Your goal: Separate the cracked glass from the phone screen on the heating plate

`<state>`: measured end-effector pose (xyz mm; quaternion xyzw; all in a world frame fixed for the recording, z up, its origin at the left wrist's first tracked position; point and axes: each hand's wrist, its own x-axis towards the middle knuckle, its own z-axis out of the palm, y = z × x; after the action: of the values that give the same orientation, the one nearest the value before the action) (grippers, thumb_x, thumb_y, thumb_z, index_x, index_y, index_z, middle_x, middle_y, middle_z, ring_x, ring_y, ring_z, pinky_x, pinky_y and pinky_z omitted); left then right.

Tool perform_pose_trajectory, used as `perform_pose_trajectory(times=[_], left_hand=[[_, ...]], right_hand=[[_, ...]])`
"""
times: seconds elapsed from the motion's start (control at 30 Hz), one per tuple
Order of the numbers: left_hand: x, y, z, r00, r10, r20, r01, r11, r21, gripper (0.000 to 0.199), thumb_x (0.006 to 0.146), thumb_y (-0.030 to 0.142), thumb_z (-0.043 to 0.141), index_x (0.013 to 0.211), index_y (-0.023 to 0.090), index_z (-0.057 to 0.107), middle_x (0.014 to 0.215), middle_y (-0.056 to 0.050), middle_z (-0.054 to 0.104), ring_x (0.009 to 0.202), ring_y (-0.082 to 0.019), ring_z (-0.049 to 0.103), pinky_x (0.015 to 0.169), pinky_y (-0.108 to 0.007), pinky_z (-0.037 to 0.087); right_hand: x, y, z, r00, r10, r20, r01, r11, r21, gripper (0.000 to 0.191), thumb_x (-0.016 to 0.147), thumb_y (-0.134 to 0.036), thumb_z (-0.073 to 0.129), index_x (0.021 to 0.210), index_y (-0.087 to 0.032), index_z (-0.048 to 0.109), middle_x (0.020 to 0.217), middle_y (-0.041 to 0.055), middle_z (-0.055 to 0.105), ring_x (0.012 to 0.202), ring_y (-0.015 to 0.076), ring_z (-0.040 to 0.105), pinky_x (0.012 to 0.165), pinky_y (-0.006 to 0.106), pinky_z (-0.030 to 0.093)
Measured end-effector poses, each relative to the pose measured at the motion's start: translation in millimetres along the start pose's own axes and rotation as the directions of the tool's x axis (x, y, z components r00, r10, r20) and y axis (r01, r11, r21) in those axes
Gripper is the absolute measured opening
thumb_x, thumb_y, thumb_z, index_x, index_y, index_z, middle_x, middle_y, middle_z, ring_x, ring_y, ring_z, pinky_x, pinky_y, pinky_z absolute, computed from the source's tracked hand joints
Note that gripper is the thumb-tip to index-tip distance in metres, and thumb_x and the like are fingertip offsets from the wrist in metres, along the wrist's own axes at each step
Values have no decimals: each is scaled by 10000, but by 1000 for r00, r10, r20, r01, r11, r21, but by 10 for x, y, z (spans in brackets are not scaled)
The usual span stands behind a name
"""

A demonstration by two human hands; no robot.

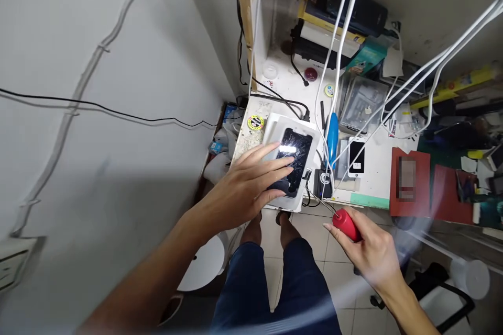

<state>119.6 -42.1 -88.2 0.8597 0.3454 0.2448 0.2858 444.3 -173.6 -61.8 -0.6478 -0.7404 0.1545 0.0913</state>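
The handle (346, 224) is coloured red, the phone (301, 157) black; the second phone (357, 153) is coloured black and bordered white. The disc (255, 122) is patterned yellow and black. The mat (423, 183) is coloured red, the bench (379, 167) white, partly edged in green.

Left wall (165, 63): pale grey, bright in its upper part, shadowed lower down. Clipped conduit (87, 77) runs diagonally across it toward a socket plate (15, 266), lower left. Wooden post (248, 15) beside the far left of the white worktop (376, 171); green strip (369, 200) along part of near edge. Floor (334, 285): pale tiles, darker joints.
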Motion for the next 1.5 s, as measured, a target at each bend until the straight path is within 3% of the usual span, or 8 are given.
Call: perform_pose_trajectory(times=[0.13,0.33,1.5], left_hand=[[47,-43,50,997,73,31,-73,997,18,466,1073,213,638,1529,200,543,1616,-68,606,1686,-305,281,1378,-638,295],[59,-85,95,995,95,32,-96,994,41,443,1070,152,607,1510,185,560,1598,-54,624,1687,-309,274,1402,-612,234],[62,-61,98,997,68,24,-69,997,23,464,1054,139,616,1512,197,569,1579,-42,644,1690,-327,266,1407,-653,236]], right_hand=[[48,-21,-4,1000,-24,-3,24,999,-42,366,1048,-523,704,1207,-194,682,906,33,741,661,158,687,660,279,503],[95,-75,-38,999,-32,18,33,998,-59,380,1057,-522,687,1217,-177,687,866,39,718,653,162,671,654,278,505],[97,-121,-15,997,-65,42,68,994,-83,365,1056,-488,705,1262,-189,674,841,13,684,643,159,643,647,297,475]])
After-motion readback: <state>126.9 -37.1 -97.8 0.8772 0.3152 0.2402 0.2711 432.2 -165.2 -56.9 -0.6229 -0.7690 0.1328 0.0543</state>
